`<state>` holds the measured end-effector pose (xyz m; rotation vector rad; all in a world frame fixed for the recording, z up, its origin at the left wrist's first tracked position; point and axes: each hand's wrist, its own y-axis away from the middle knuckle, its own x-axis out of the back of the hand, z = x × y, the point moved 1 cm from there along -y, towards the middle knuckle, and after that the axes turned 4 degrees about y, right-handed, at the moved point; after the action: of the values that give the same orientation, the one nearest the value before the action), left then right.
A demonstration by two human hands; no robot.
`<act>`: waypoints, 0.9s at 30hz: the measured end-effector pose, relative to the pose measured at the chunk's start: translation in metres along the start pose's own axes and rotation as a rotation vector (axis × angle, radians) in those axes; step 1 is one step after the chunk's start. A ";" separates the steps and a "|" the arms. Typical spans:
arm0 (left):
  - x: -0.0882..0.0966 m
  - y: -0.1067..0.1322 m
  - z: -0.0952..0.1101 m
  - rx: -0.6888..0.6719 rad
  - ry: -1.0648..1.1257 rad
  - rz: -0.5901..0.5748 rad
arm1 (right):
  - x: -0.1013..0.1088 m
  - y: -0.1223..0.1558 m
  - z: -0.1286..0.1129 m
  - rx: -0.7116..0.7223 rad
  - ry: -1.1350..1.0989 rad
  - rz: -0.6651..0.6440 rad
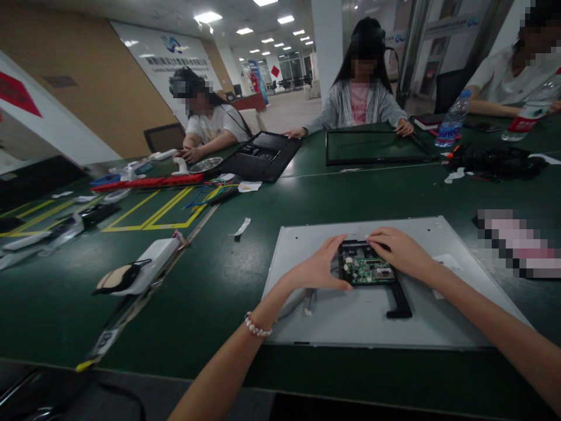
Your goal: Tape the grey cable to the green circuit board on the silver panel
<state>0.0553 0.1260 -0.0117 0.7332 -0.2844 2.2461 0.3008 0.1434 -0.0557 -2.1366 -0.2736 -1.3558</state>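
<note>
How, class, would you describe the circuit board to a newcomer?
On the green table lies a pale panel. Near its middle, between left hand and right hand, a black frame holds the circuit board; its green, component-covered face stands out from frame and panel.

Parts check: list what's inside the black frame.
A green circuit board shows inside the black frame; the board's underside and a corner under the right hand are covered.

The left hand (pixel 319 268) and right hand (pixel 401 252) touch a black-framed circuit board (pixel 364 270) (green, on a pale panel (pixel 342 321)).
</note>
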 end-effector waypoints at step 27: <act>-0.001 -0.002 -0.007 0.009 -0.015 -0.020 | 0.002 -0.005 0.009 -0.049 -0.014 0.056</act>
<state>0.0541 0.1299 -0.0178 0.7549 -0.2730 2.2248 0.3066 0.1522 -0.0553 -2.1789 -0.1867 -1.3291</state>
